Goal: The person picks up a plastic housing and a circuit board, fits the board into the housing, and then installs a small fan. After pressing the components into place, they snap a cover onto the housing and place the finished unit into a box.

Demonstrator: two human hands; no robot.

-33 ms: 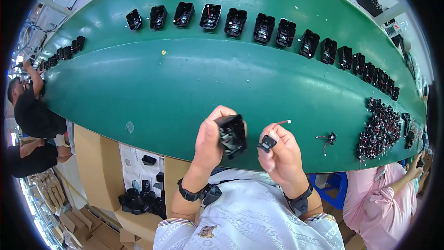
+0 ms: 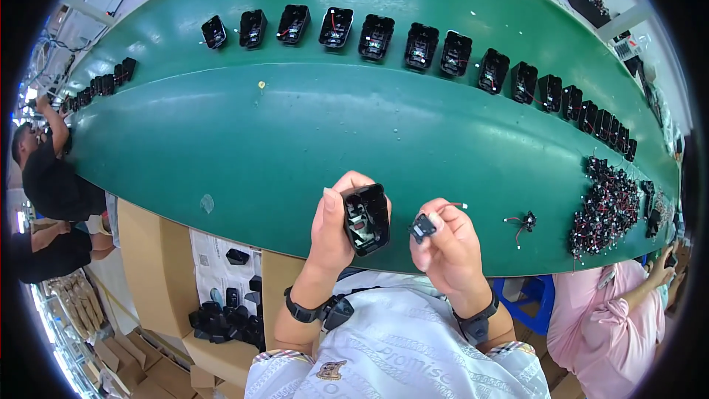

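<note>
My left hand [image 2: 334,225] is wrapped round a black plastic housing [image 2: 367,220], its open hollow side facing up and showing some parts inside. Between the thumb and fingers of my right hand [image 2: 452,244] is a small black connector piece [image 2: 423,228]. A red wire with a white plug [image 2: 459,205] sticks out past my right fingers. The two held things are apart, a short gap between them, just above the near edge of the green table [image 2: 295,140]. On the table right of my right hand lies one more wired piece [image 2: 527,222].
Black housings [image 2: 377,37] stand in a curved row along the far side. A heap of wired pieces [image 2: 605,207] lies at the right. Below left, a cardboard box [image 2: 159,266] holds black housings [image 2: 229,318]. People sit at left [image 2: 55,177] and right [image 2: 605,318].
The housing in my left hand has turned so its hollow inside faces up more. The small connector piece in my right hand has tilted and shifted slightly left.
</note>
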